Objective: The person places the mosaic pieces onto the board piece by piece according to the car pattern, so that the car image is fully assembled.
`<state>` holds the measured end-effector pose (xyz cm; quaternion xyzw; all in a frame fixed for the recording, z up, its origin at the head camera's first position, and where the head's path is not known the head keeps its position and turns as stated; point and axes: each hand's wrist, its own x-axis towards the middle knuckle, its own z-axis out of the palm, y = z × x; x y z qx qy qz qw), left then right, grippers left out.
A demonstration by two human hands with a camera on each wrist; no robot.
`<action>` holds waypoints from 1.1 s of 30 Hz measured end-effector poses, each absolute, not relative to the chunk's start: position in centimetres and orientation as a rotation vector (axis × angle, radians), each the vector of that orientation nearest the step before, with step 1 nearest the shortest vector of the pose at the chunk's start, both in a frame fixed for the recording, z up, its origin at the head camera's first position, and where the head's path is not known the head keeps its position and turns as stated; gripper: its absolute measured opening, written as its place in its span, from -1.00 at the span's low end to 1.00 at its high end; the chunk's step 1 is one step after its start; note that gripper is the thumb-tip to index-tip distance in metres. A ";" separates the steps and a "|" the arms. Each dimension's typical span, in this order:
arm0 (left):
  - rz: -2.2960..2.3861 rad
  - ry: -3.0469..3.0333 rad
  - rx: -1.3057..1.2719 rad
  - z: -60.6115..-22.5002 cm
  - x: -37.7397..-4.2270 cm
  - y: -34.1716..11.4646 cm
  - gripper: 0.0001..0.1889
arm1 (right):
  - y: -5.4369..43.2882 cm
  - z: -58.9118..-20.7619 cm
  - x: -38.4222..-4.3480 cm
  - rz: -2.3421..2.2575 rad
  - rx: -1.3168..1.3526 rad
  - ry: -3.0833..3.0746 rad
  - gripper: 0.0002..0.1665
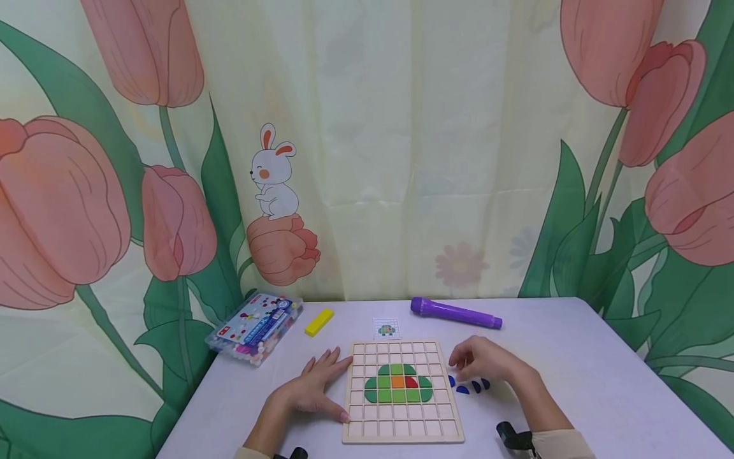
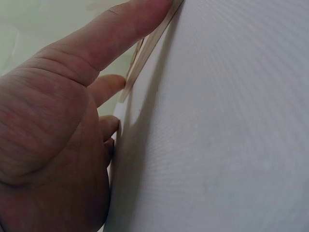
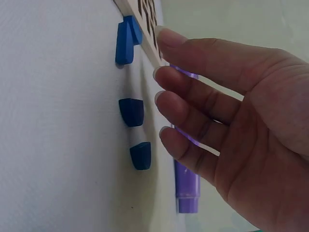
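Two hands work at a wooden grid board (image 1: 403, 392) lying on a white table (image 1: 602, 376). Left of the board, the left hand (image 1: 312, 390) lies flat on the table with its fingers straight and spread, the fingertips and thumb touching the board's left edge; the left wrist view shows the thumb (image 2: 104, 41) stretched along that wooden edge. It holds nothing.

Right of the board, the right hand (image 1: 487, 363) hovers with its fingers relaxed and slightly bent, gripping nothing. Just under it, on the table beside the board's right edge, lie several small blue pieces (image 1: 469, 385) (three show plainly in the right wrist view, one (image 3: 126, 40) touching the board's side, the other two a little apart from it). The fingertips (image 3: 166, 99) hang near them, and I cannot tell whether any finger touches one.

On the board's middle cells sits a figure of green pieces (image 1: 383, 387) around an orange square (image 1: 398, 382) and a red piece (image 1: 411, 382).

Behind the board lies a small pattern card (image 1: 387, 329). Beyond it to the right is a purple marker (image 1: 455, 313); to the left, a yellow block (image 1: 318, 321) and a clear plastic box (image 1: 255, 327) of coloured pieces.
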<state>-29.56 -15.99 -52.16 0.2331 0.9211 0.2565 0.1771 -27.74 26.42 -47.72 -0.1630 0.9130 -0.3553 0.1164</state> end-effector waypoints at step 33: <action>0.721 2.612 0.668 -52.1 -29.5 -16.0 0.22 | 26.0 -48.8 -27.9 -1.022 -0.522 2.685 -0.77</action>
